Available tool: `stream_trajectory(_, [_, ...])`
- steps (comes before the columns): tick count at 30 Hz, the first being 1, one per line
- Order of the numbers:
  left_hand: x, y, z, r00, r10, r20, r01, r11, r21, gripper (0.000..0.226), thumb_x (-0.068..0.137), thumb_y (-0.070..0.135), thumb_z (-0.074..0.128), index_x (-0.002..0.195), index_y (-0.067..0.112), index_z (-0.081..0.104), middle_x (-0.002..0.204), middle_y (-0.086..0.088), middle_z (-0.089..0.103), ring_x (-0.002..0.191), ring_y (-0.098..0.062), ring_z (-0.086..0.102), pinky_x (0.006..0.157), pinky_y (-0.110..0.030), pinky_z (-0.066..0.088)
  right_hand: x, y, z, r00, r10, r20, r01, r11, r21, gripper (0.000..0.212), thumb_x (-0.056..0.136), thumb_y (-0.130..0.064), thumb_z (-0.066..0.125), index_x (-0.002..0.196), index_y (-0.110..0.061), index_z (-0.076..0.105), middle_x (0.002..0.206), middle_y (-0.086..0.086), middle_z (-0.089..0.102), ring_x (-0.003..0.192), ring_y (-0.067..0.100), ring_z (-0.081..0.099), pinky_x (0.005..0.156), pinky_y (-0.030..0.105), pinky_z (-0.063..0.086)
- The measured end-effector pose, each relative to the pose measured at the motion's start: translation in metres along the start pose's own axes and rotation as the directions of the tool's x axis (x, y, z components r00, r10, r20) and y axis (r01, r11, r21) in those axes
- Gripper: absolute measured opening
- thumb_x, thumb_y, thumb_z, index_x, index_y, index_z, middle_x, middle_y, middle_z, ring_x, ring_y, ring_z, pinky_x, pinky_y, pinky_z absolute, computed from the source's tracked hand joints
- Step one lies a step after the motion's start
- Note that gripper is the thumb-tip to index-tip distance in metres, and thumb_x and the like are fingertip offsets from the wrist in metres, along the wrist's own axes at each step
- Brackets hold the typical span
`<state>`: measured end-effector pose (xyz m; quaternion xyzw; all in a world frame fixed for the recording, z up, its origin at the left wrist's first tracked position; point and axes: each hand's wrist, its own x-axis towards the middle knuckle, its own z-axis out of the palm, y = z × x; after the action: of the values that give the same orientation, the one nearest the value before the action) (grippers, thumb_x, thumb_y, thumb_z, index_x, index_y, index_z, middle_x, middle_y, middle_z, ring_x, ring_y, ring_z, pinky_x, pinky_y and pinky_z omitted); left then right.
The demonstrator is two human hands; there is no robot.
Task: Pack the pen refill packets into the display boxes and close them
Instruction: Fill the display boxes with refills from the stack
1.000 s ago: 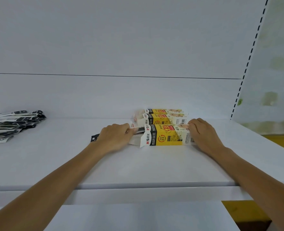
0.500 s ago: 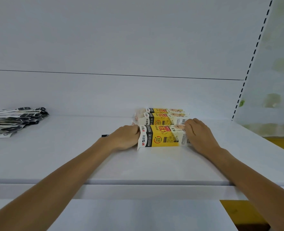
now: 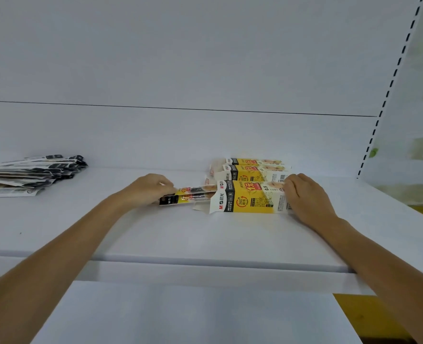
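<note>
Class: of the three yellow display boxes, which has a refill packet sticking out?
The nearest yellow cardboard box: a black-and-yellow refill packet juts from its open left end. The middle box and far box show none.

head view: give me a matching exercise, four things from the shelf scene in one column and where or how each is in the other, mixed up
Column 1
1. left hand
2. right hand
3. pile
4. front box

Column 2
a. lies at the far left of the shelf
b. left end flap open, something sticking out of it
c. grips a packet
d. holds a carton's right end

Pairs: 1-c, 2-d, 3-a, 4-b
</note>
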<state>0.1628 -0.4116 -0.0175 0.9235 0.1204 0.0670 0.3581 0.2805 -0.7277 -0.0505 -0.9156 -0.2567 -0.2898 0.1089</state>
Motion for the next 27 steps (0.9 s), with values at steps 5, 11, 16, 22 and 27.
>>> stream_trajectory(5, [0.0, 0.01, 0.01, 0.997, 0.079, -0.005, -0.078, 0.975, -0.209, 0.008, 0.089, 0.019, 0.062, 0.091, 0.018, 0.069, 0.095, -0.003, 0.067, 0.085, -0.012, 0.059, 0.071, -0.017, 0.045, 0.0, 0.001, 0.002, 1.0, 0.003, -0.003, -0.003, 1.0, -0.021, 0.02, 0.095, -0.011, 0.032, 0.081, -0.006, 0.046, 0.083, 0.008, 0.051, 0.075, 0.023, 0.041, 0.058, 0.03, 0.032])
stream_trajectory(11, [0.012, 0.037, 0.029, 0.991, 0.126, -0.032, -0.13, 0.941, -0.312, 0.01, 0.084, 0.012, 0.067, 0.094, 0.011, 0.069, 0.095, -0.008, 0.07, 0.085, -0.017, 0.065, 0.075, -0.02, 0.053, -0.001, 0.001, 0.001, 0.976, -0.213, -0.053, 0.19, 0.941, -0.279, 0.022, 0.061, 0.013, 0.069, 0.065, 0.001, 0.051, 0.062, 0.016, 0.053, 0.052, 0.027, 0.045, 0.045, 0.026, 0.026])
stream_trajectory(16, [0.025, 0.056, 0.068, 0.987, 0.099, -0.129, -0.134, 0.946, -0.296, 0.015, 0.082, 0.01, 0.067, 0.096, 0.011, 0.062, 0.111, -0.008, 0.066, 0.1, -0.02, 0.062, 0.075, -0.023, 0.045, -0.002, -0.002, -0.005, 0.942, -0.328, -0.064, 0.276, 0.871, -0.405, 0.031, 0.047, 0.013, 0.076, 0.06, 0.0, 0.051, 0.054, 0.016, 0.051, 0.045, 0.025, 0.045, 0.044, 0.025, 0.025])
stream_trajectory(22, [0.025, 0.052, 0.059, 0.995, 0.074, 0.069, -0.029, 0.865, -0.501, 0.017, 0.089, 0.005, 0.056, 0.105, 0.009, 0.053, 0.103, -0.012, 0.065, 0.084, -0.019, 0.062, 0.073, -0.026, 0.049, -0.001, 0.003, 0.002, 0.964, -0.253, -0.087, 0.211, 0.919, -0.333, 0.034, 0.05, 0.013, 0.076, 0.063, -0.001, 0.048, 0.058, 0.015, 0.05, 0.048, 0.026, 0.045, 0.04, 0.023, 0.026])
stream_trajectory(27, [0.016, 0.045, 0.047, 0.993, 0.067, 0.097, 0.0, 0.823, -0.568, 0.023, 0.084, 0.003, 0.065, 0.105, 0.007, 0.055, 0.094, -0.012, 0.066, 0.069, -0.012, 0.066, 0.065, -0.021, 0.055, -0.001, 0.002, 0.002, 0.956, -0.275, -0.106, 0.224, 0.912, -0.343, 0.035, 0.048, 0.015, 0.074, 0.063, -0.001, 0.048, 0.058, 0.015, 0.049, 0.047, 0.027, 0.044, 0.042, 0.024, 0.026])
